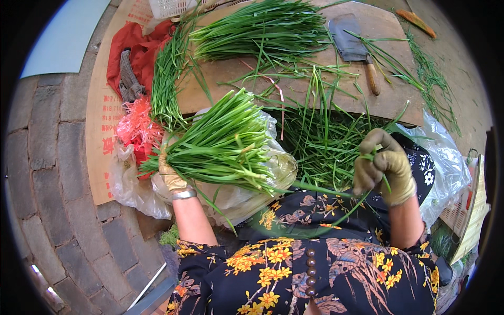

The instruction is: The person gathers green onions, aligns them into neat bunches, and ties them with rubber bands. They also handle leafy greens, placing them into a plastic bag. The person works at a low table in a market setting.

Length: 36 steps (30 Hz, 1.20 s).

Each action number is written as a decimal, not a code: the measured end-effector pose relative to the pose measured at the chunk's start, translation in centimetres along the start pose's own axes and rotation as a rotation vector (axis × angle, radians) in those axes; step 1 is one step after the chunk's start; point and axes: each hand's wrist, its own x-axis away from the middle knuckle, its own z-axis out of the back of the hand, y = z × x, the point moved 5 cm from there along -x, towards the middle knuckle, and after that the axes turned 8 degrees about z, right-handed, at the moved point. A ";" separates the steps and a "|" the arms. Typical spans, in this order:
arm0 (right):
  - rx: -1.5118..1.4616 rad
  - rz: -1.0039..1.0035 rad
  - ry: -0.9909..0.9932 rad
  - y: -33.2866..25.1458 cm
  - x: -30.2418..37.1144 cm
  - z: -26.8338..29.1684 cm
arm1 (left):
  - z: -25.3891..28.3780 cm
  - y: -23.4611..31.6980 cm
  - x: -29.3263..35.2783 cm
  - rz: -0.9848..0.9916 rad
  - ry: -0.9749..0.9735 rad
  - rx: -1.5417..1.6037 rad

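Observation:
My left hand (173, 172), in a tan work glove, grips a thick bundle of garlic chives (223, 144) from the left, its pale cut ends pointing right. My right hand (387, 167), gloved too, has its fingers curled in a pinch around a few loose chive blades (387, 182). Long blades trail leftward from near it over my lap. Between and beyond the hands lies a loose heap of chives (320, 149) below the board's near edge. On the wooden board (401, 84) rest a large pile of chives (262, 31) and a cleaver (348, 41) with a wooden handle.
To the left, a smaller chive bunch (168, 84) lies beside red cloth (144, 44), a dark grey cloth (128, 76) and pink plastic strings (139, 125). A clear plastic bag (446, 157) hangs at the right. Brick paving (52, 163) borders the left side.

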 end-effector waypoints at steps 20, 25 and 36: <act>1.677 0.625 -0.570 10.0 -11.9 -7.3 | 3.5 -3.8 -2.9 0.135 -0.166 0.091; 1.655 0.684 -0.581 7.8 -7.8 -5.4 | 2.0 -3.3 -1.8 0.107 0.110 -0.044; 1.896 0.794 -0.599 1.6 -6.1 -8.5 | 0.8 -2.9 -0.5 0.051 0.027 0.058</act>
